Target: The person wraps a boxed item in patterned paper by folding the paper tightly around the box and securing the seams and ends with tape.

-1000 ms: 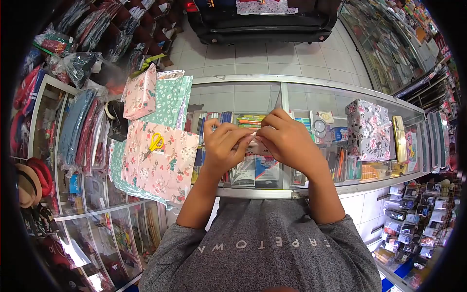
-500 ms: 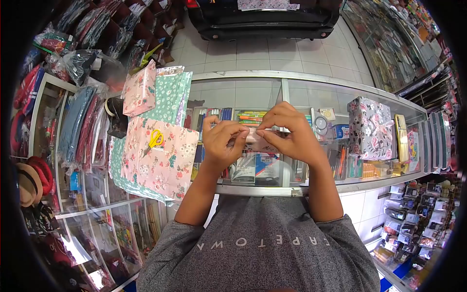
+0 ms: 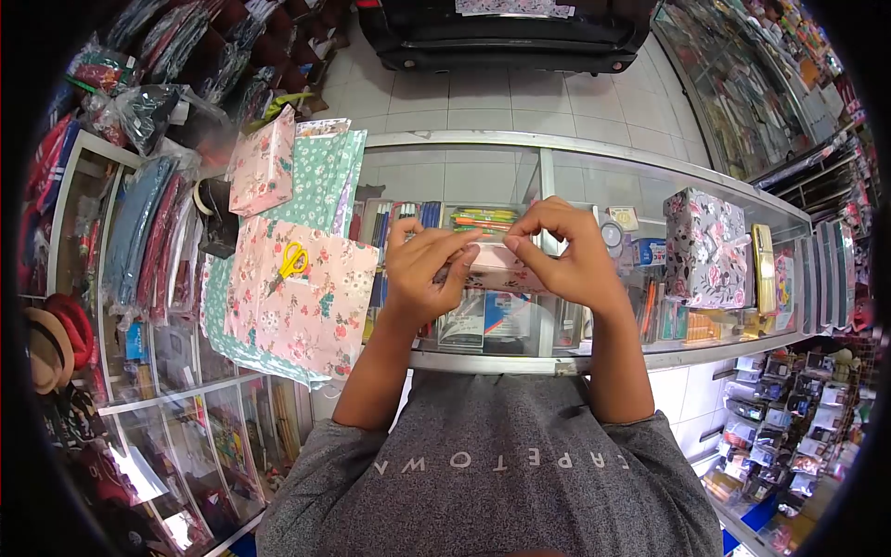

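Above the middle of the glass-topped bench, near its front edge, a small pink floral paper-covered piece is stretched between two bare hands, its pale upper edge facing the person; whether it is a folded strip or a slim box cannot be told, since the hands cover both ends; the left hand has the left end pinched between thumb and forefinger, its other fingers loosely curved; the right hand has thumb and forefinger brought together on the upper right edge, the rest of its fingers bent above.

On the bench's left end lies a pink floral wrapping sheet, with yellow-handled scissors resting on it, blades towards the bench's front; green floral sheets show beneath and beyond, and a pink floral box stands on the pile towards the bench's far left corner; just beside the pile is a black tape dispenser.

On the bench's right part sits a grey floral gift box with a bow, a gold box just to its right; under the bench's glass, behind the hands, lie green and orange pens.
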### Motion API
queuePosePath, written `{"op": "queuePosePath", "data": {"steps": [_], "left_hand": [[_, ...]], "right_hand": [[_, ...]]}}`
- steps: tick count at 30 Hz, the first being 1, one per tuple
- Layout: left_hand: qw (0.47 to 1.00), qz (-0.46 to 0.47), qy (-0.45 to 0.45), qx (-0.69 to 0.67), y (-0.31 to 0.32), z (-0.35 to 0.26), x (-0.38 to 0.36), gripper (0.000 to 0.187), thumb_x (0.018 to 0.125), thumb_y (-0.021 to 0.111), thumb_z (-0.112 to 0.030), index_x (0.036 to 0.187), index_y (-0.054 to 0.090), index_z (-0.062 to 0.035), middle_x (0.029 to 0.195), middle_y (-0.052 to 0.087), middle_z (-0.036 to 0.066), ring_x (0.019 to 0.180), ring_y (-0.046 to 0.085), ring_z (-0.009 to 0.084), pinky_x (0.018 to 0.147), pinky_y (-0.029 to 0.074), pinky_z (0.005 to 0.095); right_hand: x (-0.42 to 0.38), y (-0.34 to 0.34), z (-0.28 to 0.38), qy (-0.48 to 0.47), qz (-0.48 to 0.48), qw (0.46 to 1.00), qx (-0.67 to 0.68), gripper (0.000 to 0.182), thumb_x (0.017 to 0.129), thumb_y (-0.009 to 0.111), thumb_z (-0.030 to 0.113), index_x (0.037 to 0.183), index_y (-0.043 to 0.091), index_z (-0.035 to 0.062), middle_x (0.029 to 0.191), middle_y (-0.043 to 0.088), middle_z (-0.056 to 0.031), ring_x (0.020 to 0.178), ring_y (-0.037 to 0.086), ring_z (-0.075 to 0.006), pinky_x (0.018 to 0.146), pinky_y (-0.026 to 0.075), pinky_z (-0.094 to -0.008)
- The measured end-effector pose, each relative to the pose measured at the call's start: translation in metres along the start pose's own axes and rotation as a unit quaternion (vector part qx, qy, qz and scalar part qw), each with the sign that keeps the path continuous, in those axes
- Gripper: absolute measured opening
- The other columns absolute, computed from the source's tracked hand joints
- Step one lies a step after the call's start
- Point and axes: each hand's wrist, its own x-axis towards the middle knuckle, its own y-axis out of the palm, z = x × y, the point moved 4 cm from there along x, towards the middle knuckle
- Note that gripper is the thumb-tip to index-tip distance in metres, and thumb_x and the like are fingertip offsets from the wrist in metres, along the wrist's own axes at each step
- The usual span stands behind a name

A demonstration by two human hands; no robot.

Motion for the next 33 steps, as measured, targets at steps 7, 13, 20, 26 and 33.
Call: {"op": "queuePosePath", "data": {"steps": [7, 13, 20, 26, 33], "left_hand": [[1.000, 0.018, -0.007, -0.015, -0.003, 0.002, -0.001, 0.037, 0.090, 0.076, -0.009, 0.126, 0.072, -0.0019, 0.076, 0.076, -0.002, 0.077, 0.069, 0.0161, 0.084, 0.041, 0.0399], [0.999, 0.016, -0.003, -0.043, -0.002, 0.003, -0.001, 0.045, 0.087, 0.079, -0.018, 0.129, 0.071, -0.0028, 0.079, 0.076, -0.002, 0.079, 0.069, 0.0170, 0.085, 0.040, 0.0414], [0.998, 0.052, 0.009, -0.039, -0.008, -0.001, 0.001, 0.065, 0.076, 0.089, -0.035, 0.130, 0.071, -0.0032, 0.083, 0.078, -0.001, 0.089, 0.070, 0.0203, 0.089, 0.042, 0.0428], [0.998, 0.062, 0.011, -0.020, -0.007, -0.002, 0.000, 0.065, 0.074, 0.092, -0.032, 0.128, 0.071, -0.0030, 0.087, 0.078, 0.001, 0.093, 0.071, 0.0225, 0.090, 0.043, 0.0449], [0.998, 0.054, 0.017, -0.016, -0.003, 0.004, -0.003, 0.060, 0.075, 0.092, -0.022, 0.128, 0.072, -0.0042, 0.094, 0.078, 0.004, 0.094, 0.072, 0.0225, 0.089, 0.045, 0.0432]], "right_hand": [[0.007, -0.016, 0.018, -0.008, 0.063, 0.996, -0.062, 0.007, 0.081, 0.075, 0.007, 0.083, 0.071, 0.0015, 0.082, 0.070, -0.0107, 0.087, 0.063, -0.0274, 0.082, 0.050, -0.0390], [0.014, -0.004, 0.025, -0.068, 0.164, 0.979, -0.105, 0.010, 0.075, 0.073, 0.007, 0.084, 0.071, 0.0023, 0.094, 0.067, -0.0114, 0.096, 0.060, -0.0307, 0.085, 0.050, -0.0393], [0.027, 0.005, 0.028, -0.085, 0.201, 0.961, -0.169, 0.011, 0.071, 0.073, 0.009, 0.079, 0.069, 0.0032, 0.091, 0.065, -0.0118, 0.094, 0.059, -0.0326, 0.082, 0.050, -0.0410], [0.034, 0.013, 0.026, -0.101, 0.227, 0.949, -0.195, 0.012, 0.071, 0.073, 0.012, 0.080, 0.072, 0.0043, 0.092, 0.066, -0.0108, 0.098, 0.061, -0.0321, 0.082, 0.053, -0.0426], [0.034, 0.011, 0.025, -0.083, 0.244, 0.949, -0.184, 0.014, 0.073, 0.076, 0.011, 0.083, 0.072, 0.0030, 0.092, 0.067, -0.0127, 0.096, 0.063, -0.0337, 0.085, 0.052, -0.0416]]}}
